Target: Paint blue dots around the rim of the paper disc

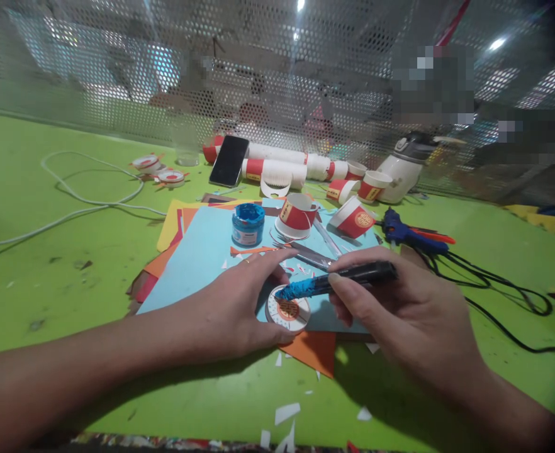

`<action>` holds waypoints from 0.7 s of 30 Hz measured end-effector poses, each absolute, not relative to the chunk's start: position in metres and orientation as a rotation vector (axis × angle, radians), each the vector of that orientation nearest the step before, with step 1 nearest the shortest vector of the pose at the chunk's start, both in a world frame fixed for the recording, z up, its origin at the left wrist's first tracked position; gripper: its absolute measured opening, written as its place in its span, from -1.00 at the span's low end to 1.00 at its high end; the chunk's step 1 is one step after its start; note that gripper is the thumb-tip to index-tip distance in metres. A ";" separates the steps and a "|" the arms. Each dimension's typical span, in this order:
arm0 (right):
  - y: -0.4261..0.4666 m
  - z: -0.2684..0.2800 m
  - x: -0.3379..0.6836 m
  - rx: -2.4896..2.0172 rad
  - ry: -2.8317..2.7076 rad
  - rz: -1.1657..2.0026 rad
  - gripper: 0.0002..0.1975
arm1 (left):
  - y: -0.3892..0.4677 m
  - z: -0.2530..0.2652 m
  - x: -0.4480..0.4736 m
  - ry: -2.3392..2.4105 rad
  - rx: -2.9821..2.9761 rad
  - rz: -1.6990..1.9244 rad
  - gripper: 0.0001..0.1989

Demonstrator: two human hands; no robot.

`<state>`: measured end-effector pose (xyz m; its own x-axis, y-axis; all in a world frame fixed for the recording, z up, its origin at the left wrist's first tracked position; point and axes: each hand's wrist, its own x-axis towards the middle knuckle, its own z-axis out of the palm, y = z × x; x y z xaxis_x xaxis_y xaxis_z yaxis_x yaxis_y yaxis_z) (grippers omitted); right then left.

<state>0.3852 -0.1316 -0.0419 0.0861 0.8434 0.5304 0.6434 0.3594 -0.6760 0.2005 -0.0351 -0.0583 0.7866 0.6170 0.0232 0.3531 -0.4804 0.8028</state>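
Close to the front edge of the green tabletop (187, 412), just inside the near edge of a light blue sheet (187, 258), I see a small round disc (291, 309) with a printed top. The left hand (240, 305) has it pinched, thumb at the near side and fingers around the far side. The right hand (395, 302) is closed on a black pen (355, 277), whose blue-smeared tip touches the disc.

Farther back on the sheet, a jar of blue paint (248, 226) stands open beside a red and white cup (295, 217); another cup (354, 218) lies tilted to its right. Toward the right edge of the tabletop rests a blue glue gun (409, 234). Along the back edge, a phone (229, 162) leans near white tubes, and a white jug (403, 167) stands toward the back right corner.
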 end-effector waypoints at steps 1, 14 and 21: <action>-0.131 -0.042 0.385 -1.356 -1.626 0.257 -0.97 | -0.035 -0.058 0.201 0.711 2.121 0.393 -0.19; -0.132 -0.043 0.387 -1.363 -1.641 0.262 -0.96 | -0.035 -0.055 0.201 0.730 2.140 0.393 -0.18; -0.130 -0.044 0.385 -1.346 -1.643 0.266 -0.97 | -0.035 -0.056 0.200 0.715 2.146 0.400 -0.20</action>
<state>0.3850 -0.1304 -0.0438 0.0693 0.8476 0.5262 0.6387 0.3675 -0.6761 0.2004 -0.0349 -0.0557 0.7884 0.6140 0.0379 0.3537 -0.5027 0.7888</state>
